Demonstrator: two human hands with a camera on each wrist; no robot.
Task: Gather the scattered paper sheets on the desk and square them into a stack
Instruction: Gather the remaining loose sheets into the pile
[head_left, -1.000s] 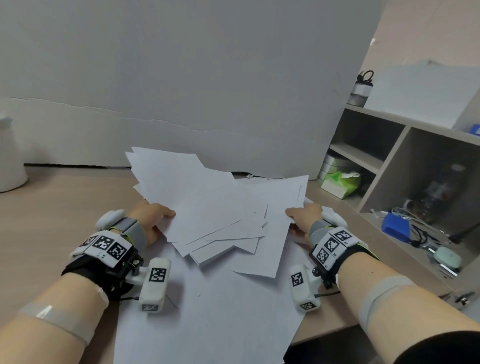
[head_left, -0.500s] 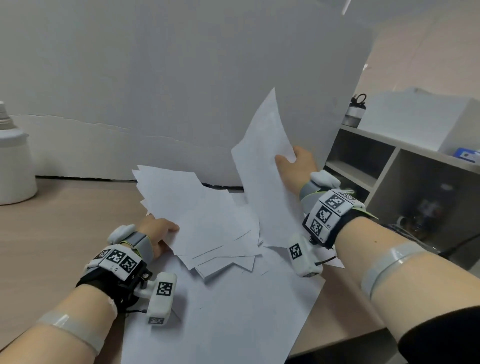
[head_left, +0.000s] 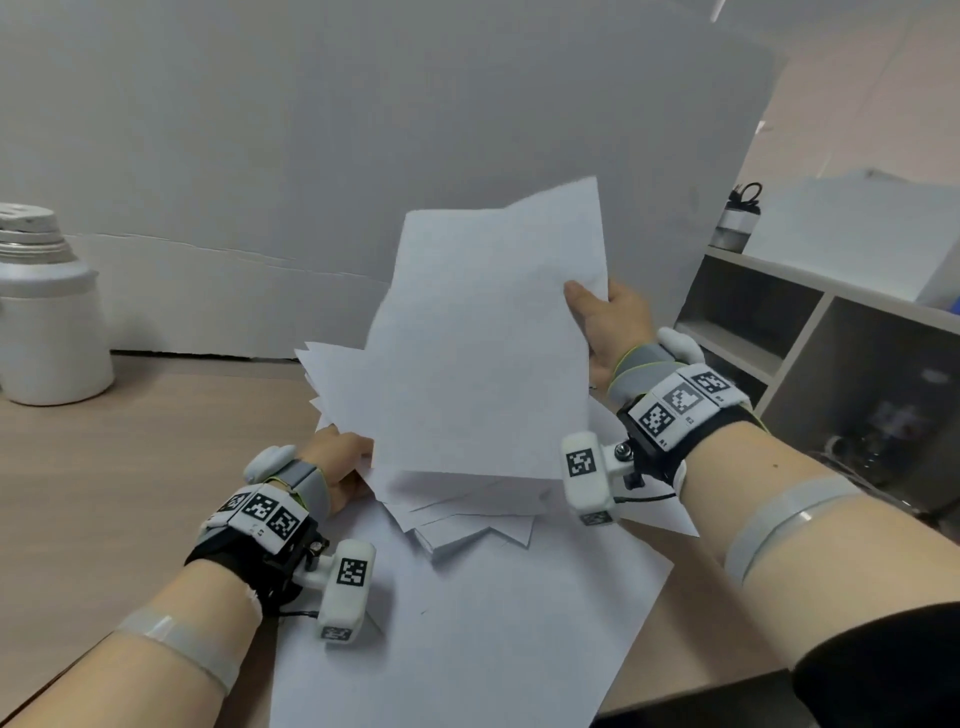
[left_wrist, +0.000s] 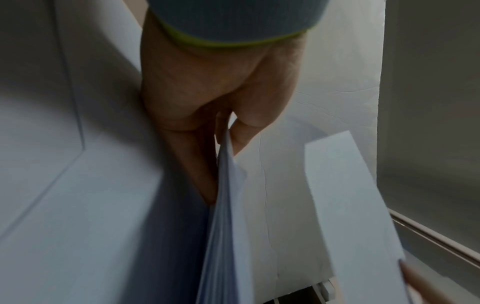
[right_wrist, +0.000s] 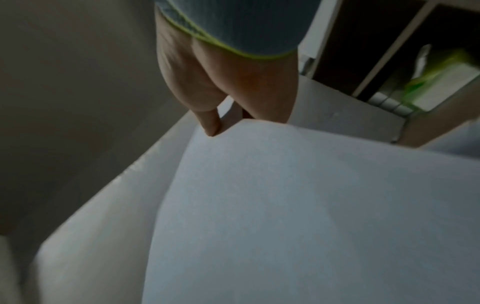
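Presently the paper sheets (head_left: 483, 364) are held as 1 loose bundle, tilted up off the desk (head_left: 130, 467), with corners fanned out at its left and lower edges; alignment is plainly incomplete. At least 1 large sheet (head_left: 467, 623) lies flat on the desk under the bundle and is not gathered, and a further corner shows beneath the right wrist.

Right hand (head_left: 608, 322): fingers closed on the bundle's upper right edge, thumb on the near face, the other fingers hidden behind the paper. The right wrist view confirms a fingertip pressed on the sheet's corner.

Left hand (head_left: 343, 467): closed on the bundle's lower left edge. The left wrist view shows the sheets' edges pinched between thumb and fingers.

Progress, as a judgement: most sheets appear collected, so gathering is largely done. Remaining work is picking up the flat sheet or sheets, then tapping the edges on the desk to square the stack. A loose grip on fanned sheets could let some slip.

Surroundings: a white container (head_left: 47, 312) stands at the far left of the desk, and a shelf unit (head_left: 831, 312) stands to the right.
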